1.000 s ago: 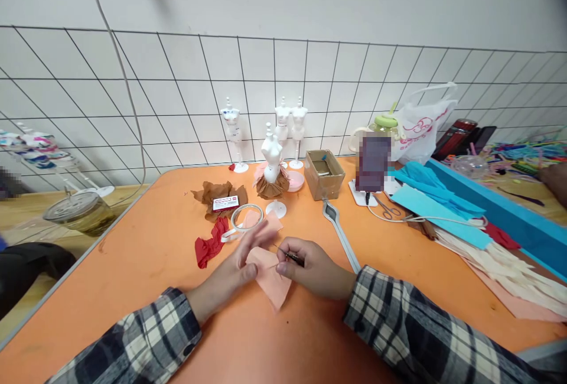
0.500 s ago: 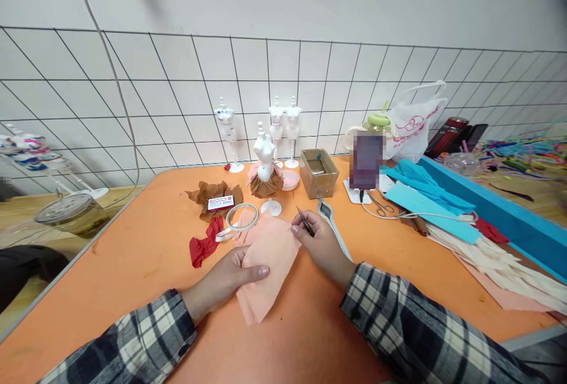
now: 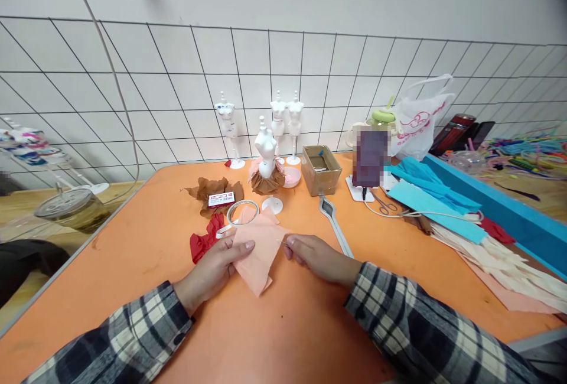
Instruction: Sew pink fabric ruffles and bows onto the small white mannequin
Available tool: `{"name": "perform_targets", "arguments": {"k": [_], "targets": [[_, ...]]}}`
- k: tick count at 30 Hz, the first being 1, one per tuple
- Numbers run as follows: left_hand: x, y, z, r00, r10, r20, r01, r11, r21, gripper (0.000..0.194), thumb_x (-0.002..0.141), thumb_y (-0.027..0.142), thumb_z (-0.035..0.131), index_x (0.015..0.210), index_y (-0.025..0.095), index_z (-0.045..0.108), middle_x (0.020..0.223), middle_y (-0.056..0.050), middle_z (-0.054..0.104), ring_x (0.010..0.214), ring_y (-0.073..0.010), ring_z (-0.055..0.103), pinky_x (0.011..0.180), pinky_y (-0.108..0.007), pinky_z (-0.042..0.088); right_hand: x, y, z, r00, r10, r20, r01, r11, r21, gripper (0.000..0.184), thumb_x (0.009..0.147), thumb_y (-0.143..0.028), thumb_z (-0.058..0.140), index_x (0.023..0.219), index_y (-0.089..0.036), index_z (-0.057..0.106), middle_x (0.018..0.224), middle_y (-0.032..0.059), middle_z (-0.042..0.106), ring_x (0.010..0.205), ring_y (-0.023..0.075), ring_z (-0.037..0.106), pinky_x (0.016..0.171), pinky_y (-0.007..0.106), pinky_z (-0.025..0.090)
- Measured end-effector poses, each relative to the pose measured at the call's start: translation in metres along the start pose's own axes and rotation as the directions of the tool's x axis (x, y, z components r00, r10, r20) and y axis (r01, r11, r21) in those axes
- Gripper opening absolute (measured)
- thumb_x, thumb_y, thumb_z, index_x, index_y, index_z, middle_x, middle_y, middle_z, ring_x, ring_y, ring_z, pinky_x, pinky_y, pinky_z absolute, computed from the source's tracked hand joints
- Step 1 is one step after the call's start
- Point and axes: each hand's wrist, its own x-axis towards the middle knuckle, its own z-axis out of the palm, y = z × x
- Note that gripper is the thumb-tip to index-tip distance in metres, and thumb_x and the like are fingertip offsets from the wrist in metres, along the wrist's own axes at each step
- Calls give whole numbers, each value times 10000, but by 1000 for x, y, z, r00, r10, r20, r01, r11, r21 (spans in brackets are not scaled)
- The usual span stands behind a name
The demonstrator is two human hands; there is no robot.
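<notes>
Well inside tabletop (image 3: 266,342) edges: peach paper (image 3: 257,254) in left hand (image 3: 210,272), tool (image 3: 282,242) in right hand (image 3: 319,259).

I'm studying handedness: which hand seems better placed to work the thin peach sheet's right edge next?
Probably the right hand, holding a slender pointed tool there; the left hand grips the sheet.

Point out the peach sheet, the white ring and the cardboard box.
Peach sheet (image 3: 257,255): head view, middle of its flat face.
White ring (image 3: 229,214): head view, left side of its rim.
Cardboard box (image 3: 324,184): head view, its front wall.
</notes>
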Motion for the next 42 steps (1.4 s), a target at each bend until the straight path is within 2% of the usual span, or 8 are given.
{"name": "perform_targets", "arguments": {"k": [5,10,13,19,27,31,37,42], "targets": [[4,-6,-4,1000,17,-26,-15,998,56,226,796,296,700,934,117,698,815,-84,746,703,-181,676,680,-269,522,-3,-2,5,960,190,204,-213,972,98,383,973,-481,273,832,-203,497,558,-53,466,436,86,408,430,188,363],[4,-10,-8,999,40,25,-42,992,123,339,804,262,695,1116,145,638,1021,-104,732,806,-218,690,745,-319,521,1,-2,5,926,213,311,-288,932,219,391,978,-488,255,835,-190,464,552,-32,586,366,71,431,393,173,345],[3,-10,-10,997,31,72,-42,989,145,362,812,262,684,1145,135,621,1055,-123,722,847,-245,692,769,-344,520,2,-3,5,933,202,299,-278,930,240,413,977,-505,248,833,-184,465,548,-26,591,354,68,425,385,171,334],[2,-11,-8,995,69,74,-81,981,177,441,791,262,705,1197,150,573,1114,-118,700,895,-247,681,781,-345,524,2,1,5,953,188,239,-244,942,230,425,979,-503,239,830,-185,477,527,-32,574,350,68,391,378,174,325],[-2,-4,3,991,84,106,-106,968,227,469,798,289,701,1213,150,534,1120,-106,695,926,-243,675,786,-335,526,1,-11,3,964,171,204,-216,951,223,355,984,-399,307,764,-177,475,438,-81,386,371,62,303,385,174,272],[-2,-4,4,989,126,82,-146,937,318,419,800,329,693,1147,131,569,1086,-113,708,923,-239,670,787,-327,524,0,-13,4,966,171,193,-213,951,223,340,985,-358,316,750,-175,481,437,-81,375,383,66,294,396,185,268],[1,-8,5,990,136,-29,-115,919,377,452,730,313,756,1108,145,572,1094,-108,713,899,-244,680,729,-314,543,0,-14,6,966,183,181,-224,944,241,337,982,-366,327,730,-181,452,460,-83,365,392,61,288,390,180,254],[0,-7,8,992,126,18,-124,934,336,424,766,336,725,1113,154,563,1071,-102,723,896,-241,689,732,-314,549,-2,-15,7,954,197,226,-253,933,255,357,971,-455,337,801,-176,481,518,-75,367,403,61,300,369,174,271]]}}
